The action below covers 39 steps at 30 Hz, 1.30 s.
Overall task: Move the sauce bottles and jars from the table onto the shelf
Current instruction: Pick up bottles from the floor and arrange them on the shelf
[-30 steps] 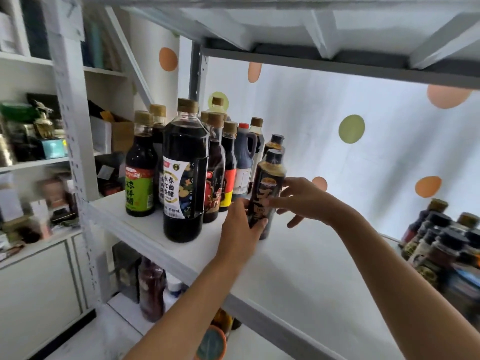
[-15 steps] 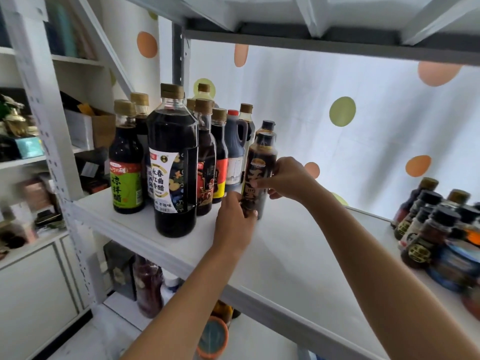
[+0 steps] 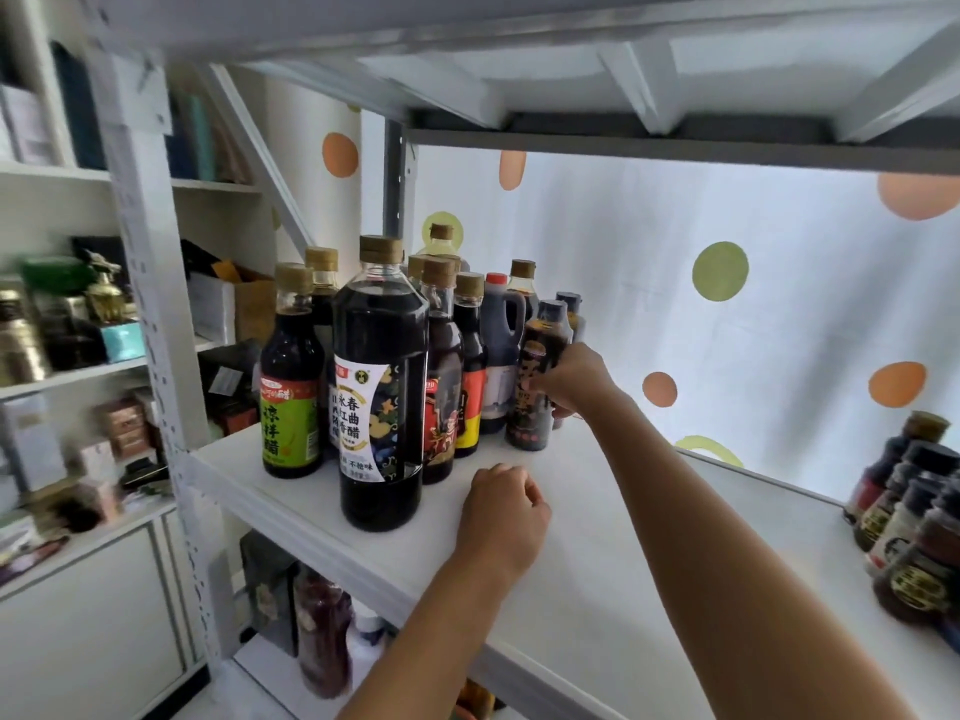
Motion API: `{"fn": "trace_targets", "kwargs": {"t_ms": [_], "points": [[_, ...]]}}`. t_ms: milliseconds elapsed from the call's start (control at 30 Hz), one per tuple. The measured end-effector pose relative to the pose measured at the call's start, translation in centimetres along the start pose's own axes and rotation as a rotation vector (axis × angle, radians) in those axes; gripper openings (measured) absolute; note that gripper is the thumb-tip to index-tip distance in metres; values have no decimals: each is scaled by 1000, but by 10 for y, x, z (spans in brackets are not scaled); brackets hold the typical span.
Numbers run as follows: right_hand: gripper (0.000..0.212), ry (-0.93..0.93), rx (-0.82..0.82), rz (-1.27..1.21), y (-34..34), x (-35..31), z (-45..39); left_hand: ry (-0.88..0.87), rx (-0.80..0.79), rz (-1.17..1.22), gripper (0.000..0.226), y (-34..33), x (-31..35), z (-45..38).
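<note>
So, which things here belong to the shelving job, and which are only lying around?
Job:
- dark-capped bottle, gripped by right hand
- left hand, holding nothing
- shelf
- bottle row
- small bottles at right

Lying about:
- cardboard box
- gold ornament
- teal box

A storeroom or small shop: white metal shelving (image 3: pixel 613 553) stocked with rows of sauce bottles (image 3: pixel 382 387), more bottles (image 3: pixel 914 517) at right, cluttered boxes (image 3: pixel 228 309) at left.
</note>
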State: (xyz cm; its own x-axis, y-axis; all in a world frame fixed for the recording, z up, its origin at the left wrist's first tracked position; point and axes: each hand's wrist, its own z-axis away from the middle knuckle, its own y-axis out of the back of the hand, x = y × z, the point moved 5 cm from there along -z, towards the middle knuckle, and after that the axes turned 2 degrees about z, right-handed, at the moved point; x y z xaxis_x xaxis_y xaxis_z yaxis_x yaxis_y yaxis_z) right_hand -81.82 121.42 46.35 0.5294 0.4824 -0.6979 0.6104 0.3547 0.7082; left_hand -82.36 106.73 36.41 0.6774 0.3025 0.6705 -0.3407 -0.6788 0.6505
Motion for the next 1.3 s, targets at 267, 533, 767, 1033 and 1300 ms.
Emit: {"fn": "trace_targets", "kwargs": {"t_ms": [267, 533, 767, 1033, 1300], "points": [[27, -22, 22, -58, 4, 3, -3, 18, -11, 11, 8, -1, 0, -1], [26, -111, -31, 173, -31, 66, 31, 64, -23, 23, 14, -2, -4, -2], [52, 6, -146, 573, -57, 88, 97, 53, -53, 8, 18, 1, -3, -2], [64, -49, -204, 677, -47, 97, 173, -145, -359, -310, 42, 0, -1, 33], [59, -152, -166, 637, -66, 66, 238, -250, -81, -338, 42, 39, -11, 119]]}}
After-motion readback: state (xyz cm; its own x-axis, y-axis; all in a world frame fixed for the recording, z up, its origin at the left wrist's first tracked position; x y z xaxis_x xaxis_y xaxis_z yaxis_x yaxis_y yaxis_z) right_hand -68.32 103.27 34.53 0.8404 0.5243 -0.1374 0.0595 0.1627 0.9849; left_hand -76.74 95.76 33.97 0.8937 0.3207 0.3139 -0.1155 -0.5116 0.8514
